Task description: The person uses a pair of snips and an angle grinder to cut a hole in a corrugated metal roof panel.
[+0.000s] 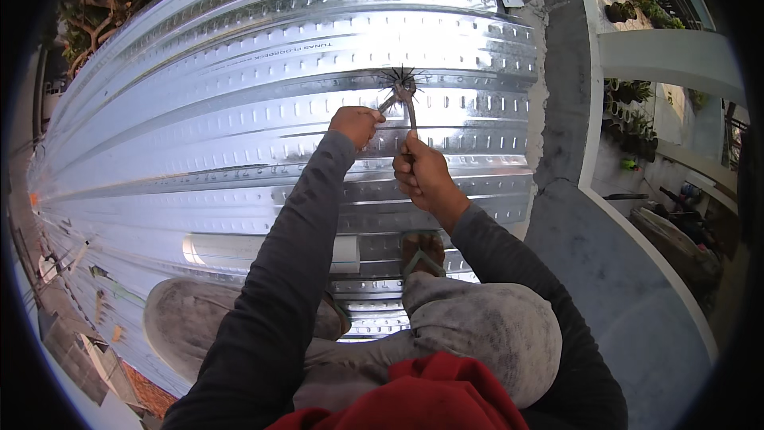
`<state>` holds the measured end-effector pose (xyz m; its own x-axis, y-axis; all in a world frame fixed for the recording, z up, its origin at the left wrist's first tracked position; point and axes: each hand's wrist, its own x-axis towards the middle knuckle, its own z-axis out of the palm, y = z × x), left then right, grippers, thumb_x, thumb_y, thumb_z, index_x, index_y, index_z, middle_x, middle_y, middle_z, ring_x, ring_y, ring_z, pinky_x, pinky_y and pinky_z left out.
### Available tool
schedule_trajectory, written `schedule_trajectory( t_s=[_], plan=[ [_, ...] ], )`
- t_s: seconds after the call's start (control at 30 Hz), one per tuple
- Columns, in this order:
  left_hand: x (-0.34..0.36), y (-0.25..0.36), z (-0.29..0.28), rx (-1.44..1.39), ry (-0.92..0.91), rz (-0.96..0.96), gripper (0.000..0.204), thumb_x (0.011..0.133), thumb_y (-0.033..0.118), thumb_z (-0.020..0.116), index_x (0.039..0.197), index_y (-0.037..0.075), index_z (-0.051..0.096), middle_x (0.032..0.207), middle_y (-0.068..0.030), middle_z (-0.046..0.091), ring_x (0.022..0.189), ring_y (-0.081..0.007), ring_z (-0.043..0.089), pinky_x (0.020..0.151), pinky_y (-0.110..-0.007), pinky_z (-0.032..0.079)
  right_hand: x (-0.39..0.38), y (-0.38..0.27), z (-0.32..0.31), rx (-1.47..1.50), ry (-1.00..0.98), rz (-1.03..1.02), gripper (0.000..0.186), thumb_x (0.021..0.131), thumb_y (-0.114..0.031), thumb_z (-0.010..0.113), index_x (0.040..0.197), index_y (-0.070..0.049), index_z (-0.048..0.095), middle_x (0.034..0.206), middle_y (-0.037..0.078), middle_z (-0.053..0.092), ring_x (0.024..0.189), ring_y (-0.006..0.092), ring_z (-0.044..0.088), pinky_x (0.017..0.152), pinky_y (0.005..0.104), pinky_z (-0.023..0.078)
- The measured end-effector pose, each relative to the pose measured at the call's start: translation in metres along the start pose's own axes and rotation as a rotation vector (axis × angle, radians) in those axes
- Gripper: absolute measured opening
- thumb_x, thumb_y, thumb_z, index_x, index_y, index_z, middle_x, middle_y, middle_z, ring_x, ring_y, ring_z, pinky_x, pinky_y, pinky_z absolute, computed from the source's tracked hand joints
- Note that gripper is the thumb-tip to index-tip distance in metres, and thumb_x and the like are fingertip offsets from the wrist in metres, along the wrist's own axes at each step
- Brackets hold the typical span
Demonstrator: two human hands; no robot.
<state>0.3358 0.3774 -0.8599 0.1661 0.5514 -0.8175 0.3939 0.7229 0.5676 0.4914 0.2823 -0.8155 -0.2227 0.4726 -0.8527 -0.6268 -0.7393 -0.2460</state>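
My left hand (356, 126) is closed round a short metal rod that looks like a chisel (387, 105), slanted up to the right. My right hand (430, 173) grips the handle of a hammer (411, 115), whose head meets or overlaps the chisel's upper end; contact is hard to tell. Behind the hammer head, dark spiky lines (400, 76) fan out over the shiny ribbed metal decking (223, 131); I cannot tell what they are. Both hands work a little right of the decking's middle, and the chisel's tip is hard to make out.
A white pipe (270, 252) lies across the ribs by my sandalled feet (422, 253). To the right, the decking ends at a rough-edged grey concrete ledge (567, 111), with a drop to a yard with potted plants (631, 123). Tree branches (95, 28) overhang the far left.
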Motion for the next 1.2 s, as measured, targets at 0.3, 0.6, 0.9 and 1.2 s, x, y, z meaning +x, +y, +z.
schedule_trajectory(
  t_s=[0.3, 0.6, 0.9, 1.2],
  plan=[
    [0.010, 0.073, -0.022, 0.786, -0.268, 0.120, 0.032, 0.094, 0.028, 0.060, 0.096, -0.001, 0.074, 0.062, -0.0059, 0.060, 0.045, -0.0145, 0.054, 0.040, -0.032, 0.042, -0.016, -0.024, 0.021, 0.055, 0.075, 0.031, 0.029, 0.107, -0.037, 0.044, 0.091, -0.013, 0.048, 0.065, -0.004, 0.041, 0.045, 0.0053, 0.031, 0.037, 0.0213, 0.024],
    [-0.020, 0.035, 0.009, -0.126, -0.101, -0.051, 0.031, 0.100, 0.025, 0.058, 0.105, -0.003, 0.070, 0.066, 0.0003, 0.055, 0.047, -0.0069, 0.046, 0.039, -0.025, 0.037, -0.012, -0.033, -0.005, -1.096, 0.307, -0.219, 0.043, 0.100, -0.045, 0.054, 0.107, -0.003, 0.056, 0.073, 0.003, 0.055, 0.062, 0.0116, 0.059, 0.048, 0.0258, 0.047],
    [-0.014, 0.023, -0.029, -0.151, -0.325, -0.084, 0.035, 0.104, 0.029, 0.053, 0.115, -0.001, 0.065, 0.067, 0.0038, 0.050, 0.051, -0.0041, 0.043, 0.042, -0.022, 0.035, -0.021, -0.043, 0.050, -0.587, 0.243, -0.067, 0.022, 0.104, -0.019, 0.042, 0.108, 0.002, 0.049, 0.082, 0.011, 0.064, 0.054, 0.0111, 0.052, 0.042, 0.0229, 0.041],
    [0.003, -0.021, -0.004, -0.448, -0.355, -0.059, 0.033, 0.105, 0.032, 0.047, 0.104, 0.005, 0.066, 0.065, -0.0019, 0.053, 0.049, -0.0097, 0.041, 0.042, -0.026, 0.033, -0.004, 0.011, 0.085, -0.366, 0.450, -0.390, 0.021, 0.100, -0.022, 0.052, 0.102, -0.001, 0.050, 0.075, 0.006, 0.058, 0.045, 0.0093, 0.043, 0.037, 0.0257, 0.029]
  ],
)
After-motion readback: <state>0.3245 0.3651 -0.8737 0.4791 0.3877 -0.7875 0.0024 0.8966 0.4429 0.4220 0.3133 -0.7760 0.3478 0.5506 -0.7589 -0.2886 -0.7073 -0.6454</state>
